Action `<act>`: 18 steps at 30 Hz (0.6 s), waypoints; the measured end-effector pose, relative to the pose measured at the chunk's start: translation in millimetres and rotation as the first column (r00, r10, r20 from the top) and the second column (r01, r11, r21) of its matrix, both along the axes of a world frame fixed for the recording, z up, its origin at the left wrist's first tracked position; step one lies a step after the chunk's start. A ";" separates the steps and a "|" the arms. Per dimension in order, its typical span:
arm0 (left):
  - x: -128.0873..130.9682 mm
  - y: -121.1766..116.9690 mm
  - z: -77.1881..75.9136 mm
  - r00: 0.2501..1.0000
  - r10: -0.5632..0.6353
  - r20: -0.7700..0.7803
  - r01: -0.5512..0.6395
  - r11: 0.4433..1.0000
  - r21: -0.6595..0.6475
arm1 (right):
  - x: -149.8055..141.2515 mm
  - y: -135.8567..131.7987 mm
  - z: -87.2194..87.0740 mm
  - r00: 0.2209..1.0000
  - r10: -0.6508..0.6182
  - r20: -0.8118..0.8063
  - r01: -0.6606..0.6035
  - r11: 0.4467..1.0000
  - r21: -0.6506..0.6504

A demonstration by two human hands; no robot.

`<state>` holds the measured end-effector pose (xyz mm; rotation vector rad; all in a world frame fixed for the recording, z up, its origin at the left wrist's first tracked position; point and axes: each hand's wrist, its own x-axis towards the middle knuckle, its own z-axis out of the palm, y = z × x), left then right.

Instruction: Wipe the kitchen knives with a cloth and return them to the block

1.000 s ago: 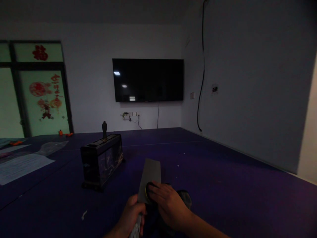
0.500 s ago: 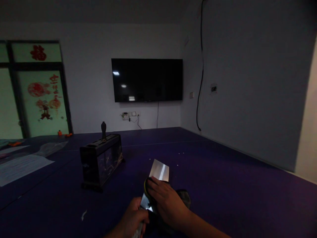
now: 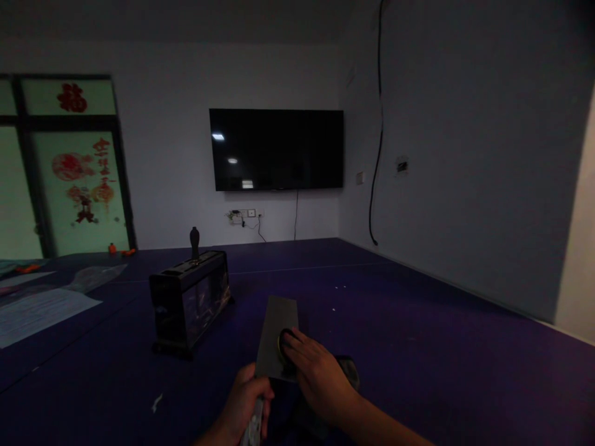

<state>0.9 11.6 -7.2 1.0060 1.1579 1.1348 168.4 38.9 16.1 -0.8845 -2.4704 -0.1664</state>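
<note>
My left hand (image 3: pixel 244 399) is closed around the light patterned handle (image 3: pixel 252 427) of a cleaver. Its broad grey blade (image 3: pixel 279 319) points up and away from me. My right hand (image 3: pixel 320 375) presses a dark round pad with a yellow-green edge (image 3: pixel 282 350) flat against the blade. Most of the pad is hidden under the fingers. Behind my right wrist sits a dark object (image 3: pixel 348 370), too dim to make out. To the left stands a black knife holder (image 3: pixel 190 303) with see-through sides, and a black handle (image 3: pixel 194 243) sticks up from its top.
The purple surface (image 3: pixel 418 341) extends to the walls. Printed paper (image 3: pixel 44 316) and clear plastic (image 3: pixel 95 279) lie at left. A white scrap (image 3: pixel 157 403) is near my left hand. A television (image 3: pixel 279 150) hangs on the far wall; a black cable (image 3: pixel 380 136) dangles at right.
The cleaver blade tilted right and caught bright light half a second ago; now it is back leftward and dull grey. The right hand's pad slid down the blade, then back up, still in its grip.
</note>
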 end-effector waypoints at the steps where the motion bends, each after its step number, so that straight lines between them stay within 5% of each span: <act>1: 0.5 -0.5 1.2 1.000 -0.003 -0.007 0.004 1.000 0.004 | -0.1 -1.0 0.8 1.000 -0.003 0.001 0.003 1.000 0.001; 7: 2.7 -2.7 9.4 0.991 -0.094 -0.097 0.088 0.994 -0.068 | -0.2 -1.2 -0.1 1.000 -0.008 -0.010 0.008 0.999 0.032; 18: 2.5 -3.6 0.1 0.962 -0.164 -0.218 0.156 0.986 -0.055 | -0.4 4.3 -5.9 0.999 -0.051 0.000 0.051 0.997 0.066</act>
